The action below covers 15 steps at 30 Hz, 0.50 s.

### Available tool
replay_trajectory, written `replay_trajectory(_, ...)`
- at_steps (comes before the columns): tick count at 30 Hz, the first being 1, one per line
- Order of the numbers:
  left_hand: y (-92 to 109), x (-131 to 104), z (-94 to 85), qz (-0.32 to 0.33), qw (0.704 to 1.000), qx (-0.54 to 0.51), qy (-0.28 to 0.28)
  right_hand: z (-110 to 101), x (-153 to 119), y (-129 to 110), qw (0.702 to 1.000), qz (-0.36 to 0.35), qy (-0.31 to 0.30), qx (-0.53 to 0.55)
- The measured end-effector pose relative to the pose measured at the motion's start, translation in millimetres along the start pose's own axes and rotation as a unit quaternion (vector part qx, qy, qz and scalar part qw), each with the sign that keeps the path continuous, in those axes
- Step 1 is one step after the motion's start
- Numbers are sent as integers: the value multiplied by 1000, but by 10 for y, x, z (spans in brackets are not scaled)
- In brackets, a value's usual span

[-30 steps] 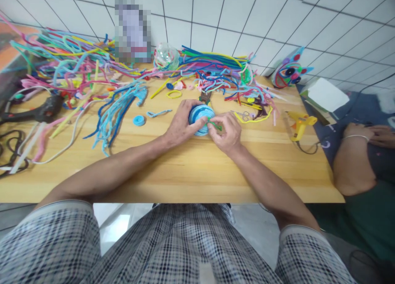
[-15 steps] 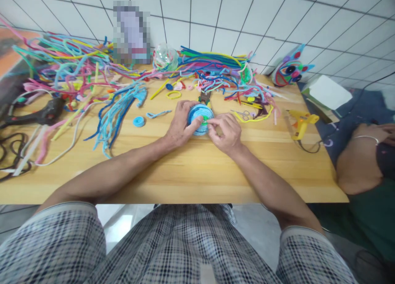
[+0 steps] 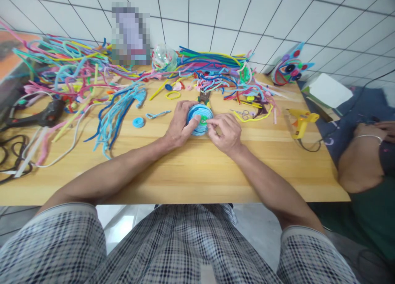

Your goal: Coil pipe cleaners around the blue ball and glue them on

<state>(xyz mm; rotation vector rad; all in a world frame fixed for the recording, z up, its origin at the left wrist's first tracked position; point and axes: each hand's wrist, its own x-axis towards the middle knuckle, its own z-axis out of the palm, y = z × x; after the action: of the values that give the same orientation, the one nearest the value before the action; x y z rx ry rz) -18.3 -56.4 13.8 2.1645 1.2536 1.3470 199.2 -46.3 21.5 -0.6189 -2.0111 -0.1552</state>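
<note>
A round blue coil of pipe cleaner (image 3: 200, 110) with a green centre (image 3: 203, 119) rests between my hands at mid-table. My left hand (image 3: 182, 123) grips its left side, the thumb lying over the top beside the green part. At the coil's right edge my right hand (image 3: 225, 131) is closed, thumb and forefinger pinched at the green centre; whatever is between those fingertips is too small to make out. Just behind the coil lie pliers (image 3: 204, 98). A smaller blue coil (image 3: 138, 122) and a bent blue pipe cleaner (image 3: 158, 114) lie to the left.
Bundled blue pipe cleaners (image 3: 115, 115) and a black glue gun (image 3: 40, 115) lie left. A yellow glue gun (image 3: 302, 123) is at right, small scissors (image 3: 243, 113) nearer. A colourful mask-like figure (image 3: 290, 69) stands at the back. Another person's arm (image 3: 361, 164) is beyond the right edge.
Both hands stay on the coil in nearly the same place. My left thumb has drawn back slightly, showing more of the green centre. The other person's arm has shifted a little.
</note>
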Motion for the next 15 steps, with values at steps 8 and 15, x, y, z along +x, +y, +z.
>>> replay_trajectory(8,32,93,-79,-71,995,-49,-46,18,-56,31,999,37,-33,6)
replay_trajectory(15,9,253,-255,-73,988,-61,-125,12,-41,24,999,32,-31,-10)
